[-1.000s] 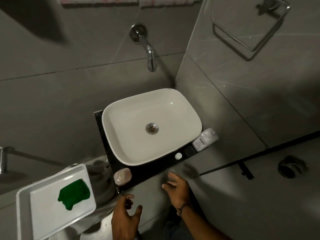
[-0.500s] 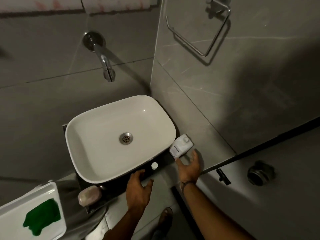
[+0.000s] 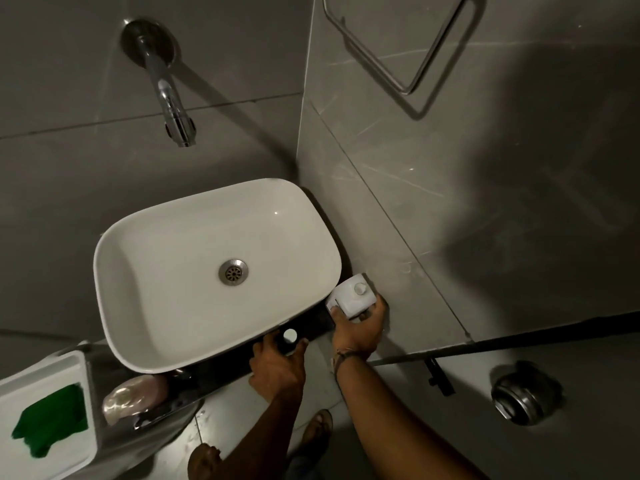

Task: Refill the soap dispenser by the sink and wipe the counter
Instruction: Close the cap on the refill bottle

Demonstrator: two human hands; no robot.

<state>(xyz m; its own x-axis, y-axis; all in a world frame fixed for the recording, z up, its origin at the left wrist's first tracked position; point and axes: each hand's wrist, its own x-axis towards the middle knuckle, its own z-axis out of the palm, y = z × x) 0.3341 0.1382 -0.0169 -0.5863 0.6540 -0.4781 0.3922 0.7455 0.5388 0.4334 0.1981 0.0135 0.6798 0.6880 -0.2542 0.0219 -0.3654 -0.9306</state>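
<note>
The right hand [image 3: 360, 327] is wrapped around the white soap dispenser [image 3: 354, 296], which sits at the right end of the black counter [image 3: 318, 322], touching the white sink [image 3: 214, 271]. The left hand [image 3: 277, 367] rests open on the counter edge, fingers around a small white cap [image 3: 290, 335].

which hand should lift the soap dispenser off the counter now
Right. The right hand already wraps the dispenser beside the sink; the left hand rests at the counter edge, by the small white cap.
</note>
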